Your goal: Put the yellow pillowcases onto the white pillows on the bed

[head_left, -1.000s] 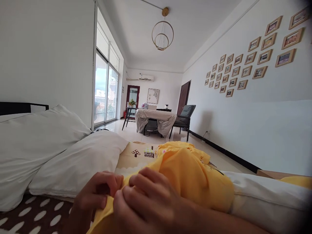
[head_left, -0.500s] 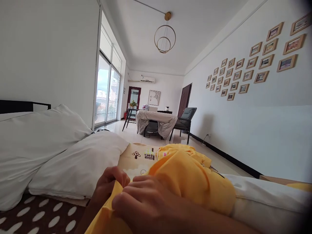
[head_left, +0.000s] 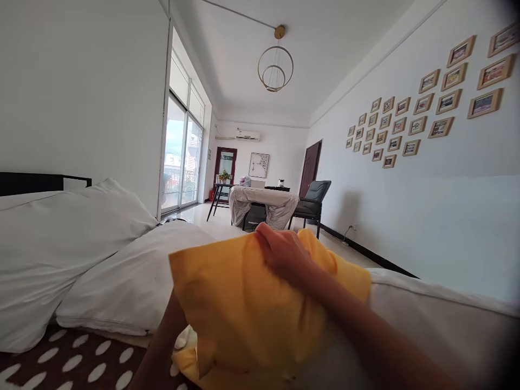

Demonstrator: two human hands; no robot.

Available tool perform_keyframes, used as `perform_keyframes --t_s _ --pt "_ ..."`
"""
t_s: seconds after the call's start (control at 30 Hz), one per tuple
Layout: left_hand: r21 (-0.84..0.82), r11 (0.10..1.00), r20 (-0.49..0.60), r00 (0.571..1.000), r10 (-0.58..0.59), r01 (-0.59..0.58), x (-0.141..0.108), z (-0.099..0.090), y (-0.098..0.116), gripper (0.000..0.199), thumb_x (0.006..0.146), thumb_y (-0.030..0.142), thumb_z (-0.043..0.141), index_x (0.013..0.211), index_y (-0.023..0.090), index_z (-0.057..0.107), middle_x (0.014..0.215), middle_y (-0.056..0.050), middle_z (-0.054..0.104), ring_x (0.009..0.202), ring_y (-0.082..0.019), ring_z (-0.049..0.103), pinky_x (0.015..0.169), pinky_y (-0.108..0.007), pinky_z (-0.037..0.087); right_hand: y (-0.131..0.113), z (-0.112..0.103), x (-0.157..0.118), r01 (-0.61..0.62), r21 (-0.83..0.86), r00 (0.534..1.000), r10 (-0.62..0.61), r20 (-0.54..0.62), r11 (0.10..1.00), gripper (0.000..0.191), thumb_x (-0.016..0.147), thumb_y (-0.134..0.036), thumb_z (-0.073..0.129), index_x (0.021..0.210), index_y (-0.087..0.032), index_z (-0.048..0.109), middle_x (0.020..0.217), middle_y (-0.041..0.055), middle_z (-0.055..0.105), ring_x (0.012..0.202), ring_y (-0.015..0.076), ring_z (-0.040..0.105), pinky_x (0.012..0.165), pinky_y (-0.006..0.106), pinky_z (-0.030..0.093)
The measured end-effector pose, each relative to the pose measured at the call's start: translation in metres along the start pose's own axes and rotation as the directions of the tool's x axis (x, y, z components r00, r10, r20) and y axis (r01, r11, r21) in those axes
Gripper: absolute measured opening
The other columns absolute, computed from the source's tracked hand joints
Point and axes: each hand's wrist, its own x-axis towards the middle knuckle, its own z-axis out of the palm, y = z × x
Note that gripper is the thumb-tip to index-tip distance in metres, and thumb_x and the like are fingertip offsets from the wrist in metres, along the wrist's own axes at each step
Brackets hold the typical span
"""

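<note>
A yellow cloth (head_left: 244, 292) with a straight edge is lifted up in front of me, draped over part of a white padded item (head_left: 422, 303) at the right. My right hand (head_left: 282, 250) is closed on the top of the cloth, fingers gripping a fold. My left hand is hidden behind or inside the cloth; only my left forearm (head_left: 162, 330) shows, going up under its left part. Whether the left fingers hold the cloth cannot be seen.
White cushions (head_left: 125, 271) lie at the left on a brown seat cover with white ovals (head_left: 73, 363). Beyond stand a plastic-covered table (head_left: 268, 197), a dark chair (head_left: 314, 197) and a plant (head_left: 223, 176). Small picture frames (head_left: 394, 143) hang on the right wall.
The yellow cloth has been raised and spread, now covering the printed beige fabric. My right hand has moved up and away from me; my left hand has gone behind the cloth.
</note>
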Motion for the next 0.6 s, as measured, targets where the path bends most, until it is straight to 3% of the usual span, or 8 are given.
perform_keyframes --t_s 0.07,0.23,0.4,0.6 --pt "0.06 0.998 -0.002 0.999 -0.033 0.033 0.001 0.004 0.0 0.039 0.053 0.042 0.074 0.049 0.018 0.044 0.046 0.004 0.042 0.048 -0.008 0.034 0.041 -0.023 0.033 0.006 0.008 0.005 -0.068 0.043 0.996 0.065 0.059 0.997 0.022 0.094 -0.028 0.032 0.077 -0.021 0.045 0.059 -0.0012 0.054 0.051 0.0127 0.043 0.051 0.026 0.018" --pt "0.166 0.984 -0.16 0.986 -0.045 0.072 0.005 0.019 0.0 0.032 0.055 0.043 0.069 0.055 0.021 0.045 0.052 0.003 0.043 0.053 -0.012 0.036 0.046 -0.026 0.035 -0.006 0.017 0.003 0.148 0.191 0.981 -0.168 0.095 0.97 0.023 0.095 -0.027 0.031 0.075 -0.02 0.041 0.07 0.0024 0.056 0.065 0.0143 0.048 0.058 0.025 0.028" --pt "0.205 0.969 -0.091 0.989 -0.118 0.135 0.008 0.022 -0.008 0.038 0.053 0.045 0.067 0.049 0.022 0.038 0.05 0.004 0.033 0.051 -0.01 0.025 0.044 -0.026 0.029 -0.016 0.023 0.0 0.285 0.209 0.95 -0.304 0.067 0.936 0.017 0.093 -0.023 0.035 0.078 -0.02 0.042 0.07 0.0013 0.056 0.062 0.0131 0.046 0.059 0.025 0.029" --pt "-0.031 0.981 -0.156 0.969 -0.194 0.191 0.009 0.018 -0.02 0.045 0.053 0.054 0.069 0.05 0.021 0.038 0.049 0.005 0.033 0.051 -0.009 0.024 0.044 -0.025 0.03 0.002 0.026 0.011 0.229 0.04 0.97 -0.232 0.072 0.973 0.011 0.09 -0.019 0.039 0.081 -0.021 0.046 0.067 -0.001 0.058 0.054 0.0117 0.044 0.052 0.026 0.02"
